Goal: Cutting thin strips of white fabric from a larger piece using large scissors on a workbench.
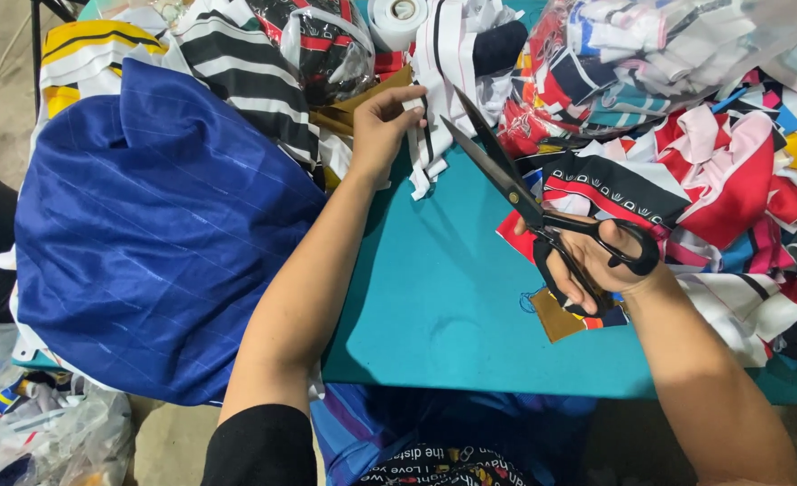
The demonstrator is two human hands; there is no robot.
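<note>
a person leans over a teal desk, seen from above their own head. the left hand, toward twelve o'clock, pinches a bundle of white fabric strips with dark edging, fingers closed narrow around them — likely to keep the limp cloth taut and lifted where the blades can meet it. the right hand, at about three o'clock, grips a large pair of black scissors, fingers threaded through the loops; the long matte blades stand parted and point up toward the strips, tips just beside them.

at nine o'clock a big mound of deep blue cloth with thin pale pinstripes lies bunched, smooth and slightly shiny, seemingly pushed aside to leave the middle of the desk free. a heap of offcuts in red, white, black and yellow spreads from one to four o'clock — thin, slippery-looking knit pieces, tangled. a small brown card piece peeks from under the right hand. a white roll of tape sits at twelve o'clock, beside striped black-and-white fabric and a clear plastic bag.
</note>
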